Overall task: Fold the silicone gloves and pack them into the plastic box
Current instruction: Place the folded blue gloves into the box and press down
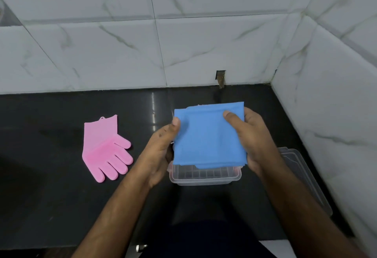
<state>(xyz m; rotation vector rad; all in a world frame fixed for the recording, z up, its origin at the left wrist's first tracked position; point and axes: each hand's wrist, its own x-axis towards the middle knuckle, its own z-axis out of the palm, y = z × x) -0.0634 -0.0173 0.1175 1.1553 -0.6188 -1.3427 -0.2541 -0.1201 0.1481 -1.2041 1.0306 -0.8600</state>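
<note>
The left hand (161, 151) grasps the left edge of a folded blue silicone glove (208, 137), its thumb pressed on top near the upper left corner and the other fingers curled underneath, out of sight. The right hand (251, 139) grasps the right edge the same way — thumb flat on the upper face, fingers wrapped round the side and below. Both hands are closed on the glove, and it sits between them just right of the frame's centre.

The blue glove is folded into a rough square with layered edges showing at its top and bottom; its fingers cannot be made out. It covers most of the clear rectangular plastic box (205, 175), whose near wall and rim show just beneath the glove's lower edge — whether the glove touches the rim cannot be told.

To the left of centre, well apart from the hands, a pink silicone glove with a bristled palm (106, 149) lies flat and unfolded on the glossy black table (51, 196), fingers pointing to the lower right. A clear plastic lid (306, 178) lies on the table at the lower right, partly hidden behind the right forearm. White marbled wall tiles (183, 33) fill the upper frame.
</note>
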